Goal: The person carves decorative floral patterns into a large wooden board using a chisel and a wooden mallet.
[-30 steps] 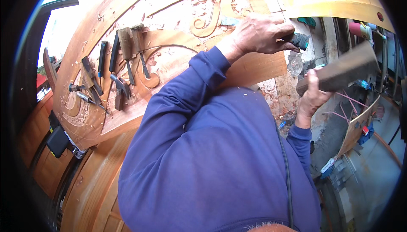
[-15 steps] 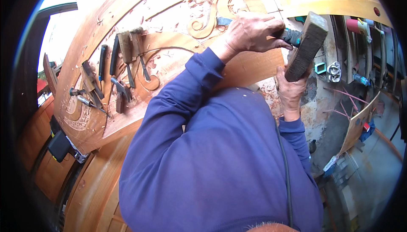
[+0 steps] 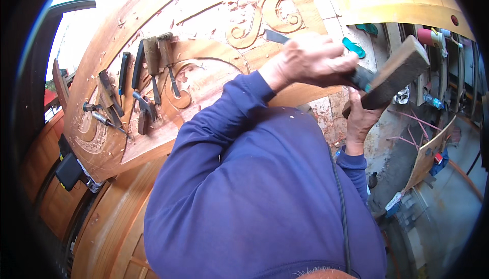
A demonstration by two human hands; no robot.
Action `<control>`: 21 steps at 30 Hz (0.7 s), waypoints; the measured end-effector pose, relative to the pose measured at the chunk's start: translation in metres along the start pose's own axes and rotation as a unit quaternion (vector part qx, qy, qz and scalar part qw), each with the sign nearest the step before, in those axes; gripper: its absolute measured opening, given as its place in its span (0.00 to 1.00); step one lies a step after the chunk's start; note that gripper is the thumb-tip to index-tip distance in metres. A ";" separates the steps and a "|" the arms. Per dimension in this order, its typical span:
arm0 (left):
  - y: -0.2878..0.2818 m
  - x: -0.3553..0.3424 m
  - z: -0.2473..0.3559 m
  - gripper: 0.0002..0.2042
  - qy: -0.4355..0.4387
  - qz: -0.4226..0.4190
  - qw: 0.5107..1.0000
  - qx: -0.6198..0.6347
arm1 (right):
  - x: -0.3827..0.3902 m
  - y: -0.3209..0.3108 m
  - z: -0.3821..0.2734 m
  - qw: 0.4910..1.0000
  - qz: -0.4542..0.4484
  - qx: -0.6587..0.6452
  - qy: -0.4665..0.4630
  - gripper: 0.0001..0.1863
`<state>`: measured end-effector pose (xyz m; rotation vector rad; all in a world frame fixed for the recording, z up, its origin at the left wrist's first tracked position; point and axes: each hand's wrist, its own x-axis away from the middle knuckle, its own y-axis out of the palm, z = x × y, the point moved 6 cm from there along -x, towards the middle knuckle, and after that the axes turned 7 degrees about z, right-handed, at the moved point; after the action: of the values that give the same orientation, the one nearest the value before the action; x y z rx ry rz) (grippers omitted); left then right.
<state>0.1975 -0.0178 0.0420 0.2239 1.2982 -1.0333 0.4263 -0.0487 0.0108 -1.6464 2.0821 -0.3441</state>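
My left hand point(image 3: 315, 61), smeared by motion, is wrapped round a chisel. The chisel's flat blade point(image 3: 275, 36) sticks out to the left above the carved wooden panel point(image 3: 285, 77), and its dark, wrapped handle end points right. Closed round a block-shaped wooden mallet point(image 3: 402, 65), my right hand point(image 3: 362, 122) is just right of the panel's edge. The mallet's side is at the chisel's handle end; whether they touch I cannot tell. My right fingers partly hide the mallet's lower end, and its handle is not visible.
Several chisels and gouges point(image 3: 152, 65) lie on the panel's left part among wood shavings, next to a small plane-like wooden tool point(image 3: 144, 113). Green slippers point(image 3: 354, 47) lie beyond my hands. A leaning board point(image 3: 427, 152) and pink sticks stand at the right.
Both hands have moved right and slightly nearer to me, carrying the chisel and mallet. The chisel's blade has shifted away from the carved scroll. The tools on the panel stay put.
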 end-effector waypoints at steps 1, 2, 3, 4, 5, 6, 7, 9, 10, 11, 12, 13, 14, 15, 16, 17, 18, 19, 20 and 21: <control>0.009 -0.006 0.010 0.14 -0.014 -0.025 0.999 0.014 | -0.003 -0.001 -0.008 1.000 0.013 0.005 0.001 0.34; 0.021 -0.007 0.005 0.16 -0.054 -0.045 0.996 0.049 | -0.004 -0.004 -0.015 1.000 0.024 0.012 0.004 0.32; 0.026 -0.004 -0.003 0.17 -0.116 -0.061 0.989 0.065 | -0.003 -0.006 -0.014 1.000 0.021 0.014 0.005 0.32; 0.027 -0.005 -0.010 0.18 -0.150 -0.063 0.985 0.058 | -0.004 -0.008 -0.009 1.000 0.002 -0.006 0.025 0.31; 0.028 -0.006 -0.018 0.19 -0.184 -0.065 0.980 0.051 | -0.005 -0.009 -0.005 0.998 -0.018 -0.025 0.046 0.30; 0.028 -0.007 -0.025 0.19 -0.192 -0.047 0.979 0.051 | -0.005 -0.011 -0.004 0.999 -0.020 -0.029 0.041 0.30; 0.030 -0.005 -0.030 0.19 -0.182 -0.055 0.981 0.031 | -0.005 -0.011 -0.005 0.999 -0.021 -0.029 0.041 0.30; 0.031 -0.001 -0.036 0.20 -0.184 -0.048 0.981 0.030 | -0.006 -0.010 -0.008 0.998 -0.015 -0.053 0.042 0.29; 0.030 -0.001 -0.036 0.20 -0.184 -0.048 0.981 0.031 | -0.007 -0.011 -0.006 0.998 -0.014 -0.053 0.042 0.29; 0.028 -0.003 -0.037 0.20 -0.192 -0.050 0.980 0.025 | -0.009 -0.013 -0.001 0.997 -0.020 -0.059 0.056 0.31; 0.027 -0.003 -0.038 0.20 -0.200 -0.052 0.978 0.019 | -0.011 -0.014 0.003 0.995 -0.026 -0.065 0.070 0.33; 0.026 -0.001 -0.038 0.20 -0.201 -0.052 0.978 0.019 | -0.013 -0.014 0.003 0.995 -0.027 -0.064 0.070 0.33; 0.025 0.001 -0.039 0.20 -0.204 -0.048 0.978 0.019 | -0.018 -0.014 0.002 0.994 -0.033 -0.070 0.071 0.33; 0.024 0.002 -0.040 0.21 -0.208 -0.044 0.977 0.018 | -0.021 -0.013 -0.001 0.994 -0.040 -0.075 0.073 0.33; 0.022 0.004 -0.040 0.21 -0.210 -0.044 0.977 0.017 | -0.025 -0.009 -0.007 0.994 -0.042 -0.075 0.073 0.33; 0.020 0.005 -0.038 0.20 -0.199 -0.046 0.979 0.025 | -0.028 -0.005 -0.019 0.994 -0.022 -0.093 0.059 0.24; 0.019 0.005 -0.037 0.20 -0.188 -0.048 0.980 0.033 | -0.031 -0.003 -0.024 0.993 -0.003 -0.111 0.045 0.15; 0.016 0.004 -0.036 0.20 -0.188 -0.047 0.980 0.035 | -0.031 -0.001 -0.022 0.993 -0.003 -0.109 0.044 0.15; 0.013 0.002 -0.035 0.21 -0.183 -0.030 0.982 0.044 | -0.028 0.005 -0.016 0.995 -0.034 -0.089 0.029 0.25; 0.010 0.000 -0.035 0.21 -0.178 -0.014 0.983 0.053 | -0.020 0.010 -0.004 0.996 -0.077 -0.045 0.018 0.28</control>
<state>0.1804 0.0109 0.0267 0.0958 0.9271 -1.1099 0.4193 -0.0267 0.0132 -1.8723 2.0291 -0.3348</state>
